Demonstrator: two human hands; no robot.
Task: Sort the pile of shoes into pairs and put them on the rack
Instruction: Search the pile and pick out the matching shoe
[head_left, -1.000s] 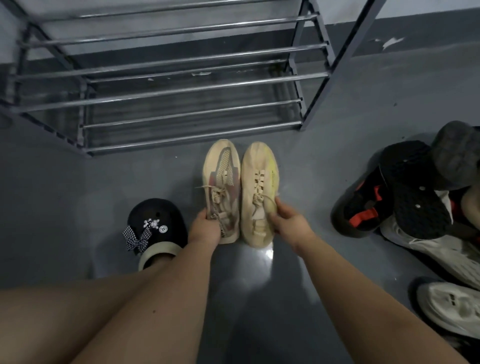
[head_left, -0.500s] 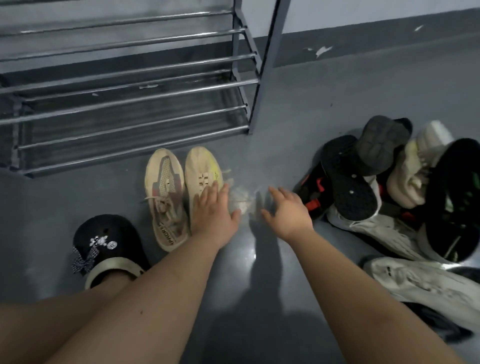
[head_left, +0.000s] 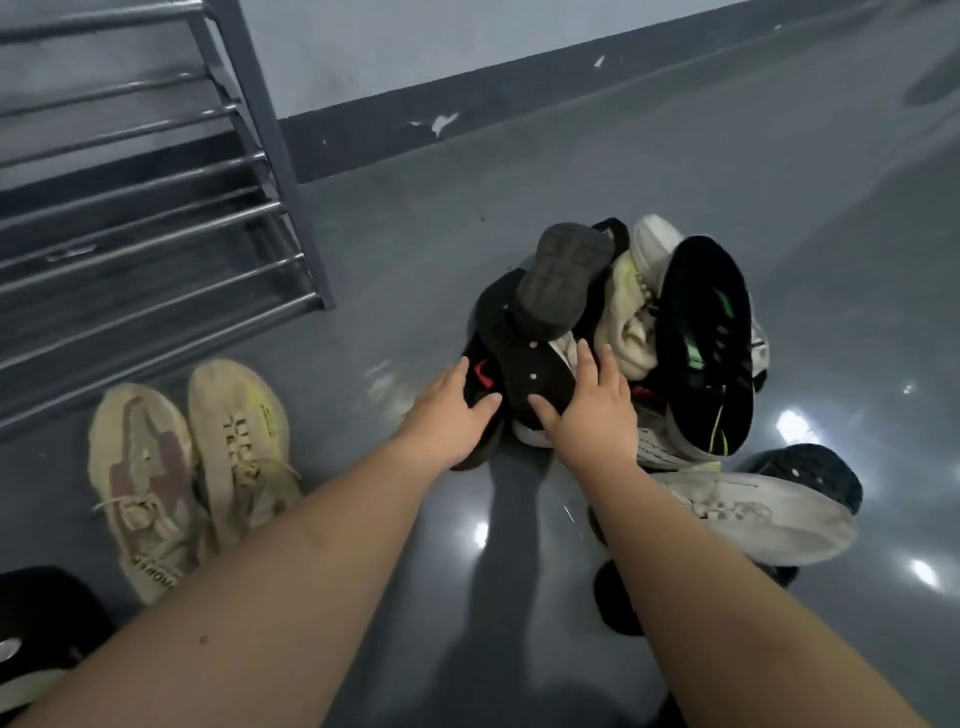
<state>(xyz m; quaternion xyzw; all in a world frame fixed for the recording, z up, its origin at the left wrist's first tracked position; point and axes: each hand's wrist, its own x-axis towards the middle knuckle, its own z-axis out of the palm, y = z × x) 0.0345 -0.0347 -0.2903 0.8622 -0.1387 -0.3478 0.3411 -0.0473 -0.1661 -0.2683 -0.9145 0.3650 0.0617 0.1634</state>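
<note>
The metal rack fills the upper left of the frame, standing on the grey floor. Right of centre lies the pile of shoes, soles and uppers jumbled, some upturned. At lower left, two beige sneakers sit side by side on the floor, just before the rack. At centre, the left hand and the right hand reach with fingers spread wide onto a black shoe at the pile's near edge, apparently touching it, gripping nothing.

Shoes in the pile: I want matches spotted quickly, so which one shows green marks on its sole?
The black-soled shoe standing on edge at the pile's right side; other upturned soles look plain dark.
</note>
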